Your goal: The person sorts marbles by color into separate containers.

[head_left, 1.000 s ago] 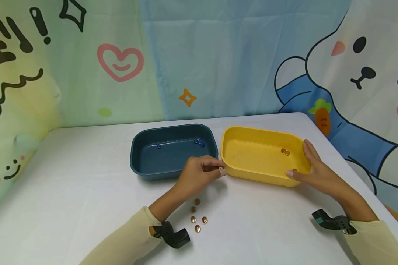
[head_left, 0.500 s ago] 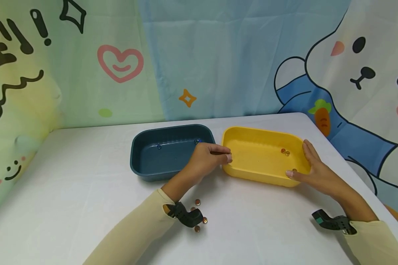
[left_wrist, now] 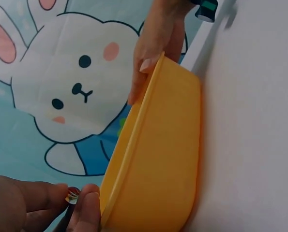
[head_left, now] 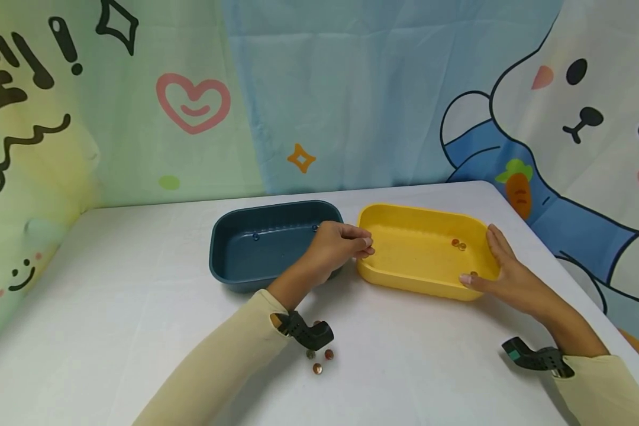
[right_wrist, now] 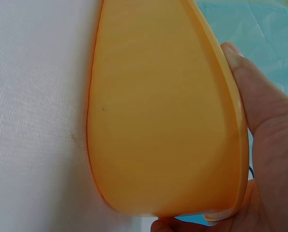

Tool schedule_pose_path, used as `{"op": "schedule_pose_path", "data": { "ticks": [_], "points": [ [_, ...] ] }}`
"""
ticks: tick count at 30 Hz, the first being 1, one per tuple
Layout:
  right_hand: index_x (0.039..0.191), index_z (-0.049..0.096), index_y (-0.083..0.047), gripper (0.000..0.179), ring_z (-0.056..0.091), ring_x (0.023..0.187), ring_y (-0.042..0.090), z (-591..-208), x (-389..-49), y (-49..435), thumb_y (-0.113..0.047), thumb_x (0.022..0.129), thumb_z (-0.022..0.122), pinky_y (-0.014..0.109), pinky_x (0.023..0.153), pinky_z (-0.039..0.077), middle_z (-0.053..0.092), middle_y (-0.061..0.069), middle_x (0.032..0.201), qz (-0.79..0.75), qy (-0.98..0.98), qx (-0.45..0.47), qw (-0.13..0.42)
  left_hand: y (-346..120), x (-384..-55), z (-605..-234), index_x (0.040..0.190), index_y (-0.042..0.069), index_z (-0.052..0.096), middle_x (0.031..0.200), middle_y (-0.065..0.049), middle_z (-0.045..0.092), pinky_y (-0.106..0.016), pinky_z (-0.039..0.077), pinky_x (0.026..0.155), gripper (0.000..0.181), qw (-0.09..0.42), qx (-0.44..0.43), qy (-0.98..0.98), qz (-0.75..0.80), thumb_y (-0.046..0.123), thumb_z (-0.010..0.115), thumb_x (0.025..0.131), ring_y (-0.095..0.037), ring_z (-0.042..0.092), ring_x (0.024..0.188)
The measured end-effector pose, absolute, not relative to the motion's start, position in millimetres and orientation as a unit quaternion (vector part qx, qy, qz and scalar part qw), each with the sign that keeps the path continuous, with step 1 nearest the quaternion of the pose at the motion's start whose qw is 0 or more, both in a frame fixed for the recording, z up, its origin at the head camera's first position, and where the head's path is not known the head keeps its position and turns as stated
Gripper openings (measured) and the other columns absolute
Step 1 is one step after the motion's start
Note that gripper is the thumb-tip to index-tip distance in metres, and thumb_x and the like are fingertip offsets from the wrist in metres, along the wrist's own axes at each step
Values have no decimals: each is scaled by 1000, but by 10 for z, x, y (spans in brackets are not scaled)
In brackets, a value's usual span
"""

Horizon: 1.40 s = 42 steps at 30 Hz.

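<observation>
A multicoloured bead [left_wrist: 73,195] is pinched between the thumb and fingers of the left hand [head_left: 336,245], near the left end of the yellow tray [head_left: 404,260], right of centre. The tray's right end is gripped by the right hand [head_left: 503,273], thumb at the near rim. The bead is presumably light, hard and slippery, best taken by opposite edges; the tray, probably light and stiff, is best steadied by its rim. Loose beads [head_left: 317,368] are seen at lower centre on the desk [head_left: 415,355].

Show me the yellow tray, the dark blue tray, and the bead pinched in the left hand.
Yellow tray [head_left: 410,244]: head view, on its bare floor.
Dark blue tray [head_left: 268,251]: head view, on its bare floor.
Bead [left_wrist: 72,195]: left wrist view, on its visible face.
</observation>
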State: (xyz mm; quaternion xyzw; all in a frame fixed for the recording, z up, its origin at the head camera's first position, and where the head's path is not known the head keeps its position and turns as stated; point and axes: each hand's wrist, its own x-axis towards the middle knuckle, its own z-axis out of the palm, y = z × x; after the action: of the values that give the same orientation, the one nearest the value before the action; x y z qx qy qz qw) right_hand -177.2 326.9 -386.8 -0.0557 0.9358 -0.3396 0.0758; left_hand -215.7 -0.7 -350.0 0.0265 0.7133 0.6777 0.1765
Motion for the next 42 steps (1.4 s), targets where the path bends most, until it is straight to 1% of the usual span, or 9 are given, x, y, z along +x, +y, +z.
{"op": "schedule_pose_path", "data": {
  "ticks": [4,8,11,14,22,25,30,38,42],
  "points": [
    [151,-16,-5,115,-6,142,49,-3868,-1775,3276,-40,86,72,70,100,20,-25,12,157,-338,936,-58,76,28,-2209,-3499,103,-4,69,89,-11,71,-28,56,77,13,173,19,712,680,0,66,91,-18,70,82],
    [151,-17,-5,115,-6,142,49,-3866,-1776,3280,-39,86,72,70,101,19,-26,12,157,-341,935,-59,78,74,-2294,-3496,100,-7,69,90,-14,70,-32,56,79,11,168,10,707,687,-3,66,90,-19,71,80],
    [151,-17,-5,115,-6,142,49,-3872,-1776,3277,-39,86,72,69,101,18,-26,12,157,-345,934,-58,79,97,-2352,-3491,98,-6,69,89,-13,70,-35,55,81,9,165,2,710,684,-3,65,90,-19,70,79],
    [151,-17,-6,115,-7,142,48,-3879,-1778,3279,-39,86,72,70,101,18,-25,12,157,-344,934,-58,78,110,-2398,-3477,99,-7,69,89,-13,69,-37,54,84,10,168,-5,713,681,-3,65,91,-19,70,78],
    [151,-17,-6,116,-6,142,49,-3880,-1781,3279,-40,85,72,70,100,20,-24,13,157,-343,934,-56,77,106,-2456,-3463,100,-6,69,98,-19,70,-31,56,77,12,168,-4,710,684,-2,67,90,-20,71,77],
    [151,-17,-7,116,-6,142,49,-3881,-1778,3279,-40,85,72,70,100,20,-24,13,157,-344,934,-56,78,97,-2460,-3469,102,-7,68,97,-18,70,-31,57,75,15,169,5,705,689,-3,68,88,-21,71,77],
    [151,-16,-5,116,-6,142,48,-3876,-1772,3271,-40,85,72,70,100,21,-24,13,158,-343,935,-58,76,92,-2483,-3484,102,-7,68,90,-12,70,-30,57,74,16,169,16,704,690,-2,70,87,-22,71,77],
    [151,-16,-6,115,-6,142,48,-3879,-1769,3274,-40,85,72,69,100,21,-24,12,158,-342,935,-59,76,90,-2512,-3490,105,-8,67,90,-15,70,-29,57,73,17,177,22,703,688,-3,68,88,-23,71,80],
    [151,-17,-7,115,-7,142,47,-3882,-1777,3277,-39,85,72,69,100,20,-25,11,158,-347,933,-59,78,81,-2512,-3491,106,-7,67,97,-16,70,-29,57,74,18,180,23,707,684,-2,67,89,-22,71,80]
  ]
}}
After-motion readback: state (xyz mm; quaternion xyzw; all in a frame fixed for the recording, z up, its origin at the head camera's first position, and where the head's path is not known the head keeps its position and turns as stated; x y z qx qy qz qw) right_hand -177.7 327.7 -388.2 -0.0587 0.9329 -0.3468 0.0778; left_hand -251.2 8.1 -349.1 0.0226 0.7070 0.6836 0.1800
